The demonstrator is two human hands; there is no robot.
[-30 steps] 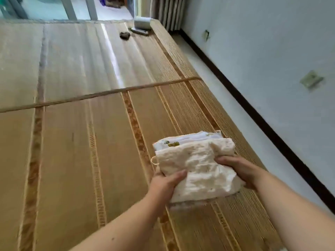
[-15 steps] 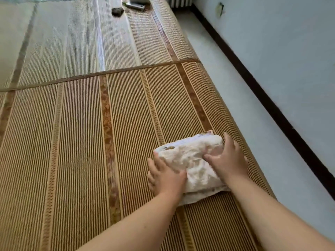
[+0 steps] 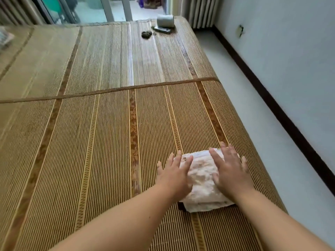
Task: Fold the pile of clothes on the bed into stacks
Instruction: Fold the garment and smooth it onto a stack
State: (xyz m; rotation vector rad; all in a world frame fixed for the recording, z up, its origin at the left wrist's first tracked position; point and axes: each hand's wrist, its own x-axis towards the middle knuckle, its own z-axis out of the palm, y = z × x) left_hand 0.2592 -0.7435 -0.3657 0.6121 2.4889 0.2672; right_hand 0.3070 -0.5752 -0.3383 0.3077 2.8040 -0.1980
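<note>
With flat, open fingers, the left hand (image 3: 174, 175) and right hand (image 3: 229, 171) should press evenly on the folded cream garment (image 3: 201, 183), squaring its edges on the bed mat (image 3: 101, 142).

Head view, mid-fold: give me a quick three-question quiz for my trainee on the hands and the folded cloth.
1. True or false: the folded cloth lies on the bed mat.
2. Pick one: the cloth is nearest the mat's A) left edge, B) right edge, C) far end.
3. Fill in: the fingers of the left hand and right hand are ____ (curled or straight).
Key: 1 true; 2 B; 3 straight.
</note>
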